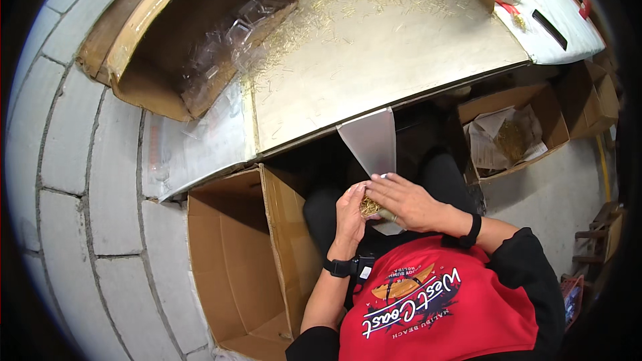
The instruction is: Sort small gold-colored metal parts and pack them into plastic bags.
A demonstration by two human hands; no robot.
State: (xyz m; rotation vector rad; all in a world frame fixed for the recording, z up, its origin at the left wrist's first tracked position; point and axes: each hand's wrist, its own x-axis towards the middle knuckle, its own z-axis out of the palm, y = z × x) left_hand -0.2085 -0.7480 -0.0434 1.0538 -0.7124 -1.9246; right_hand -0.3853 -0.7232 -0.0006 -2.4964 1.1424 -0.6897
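Low in front of my body, my two hands meet around a small clear box of gold-coloured wire pieces (369,208). My left hand (350,212) is closed on its left side, with the fingertips near its far edge. Across the top and right side lies my right hand (413,203), fingers fairly straight and thumb by the near edge, gripping the same box. The fingers hide much of the box, and its lid cannot be made out. Just beyond the hands, a tapered translucent plastic chute (372,142) hangs from the table edge.
Loose gold pieces are scattered over the table (321,100). A cardboard box (157,73) at its left holds clear plastic boxes. Another open carton (231,254) stands by my left arm. At right, a paper-lined carton (485,103) contains gold pieces. A dark strip (550,29) lies on the white cover.
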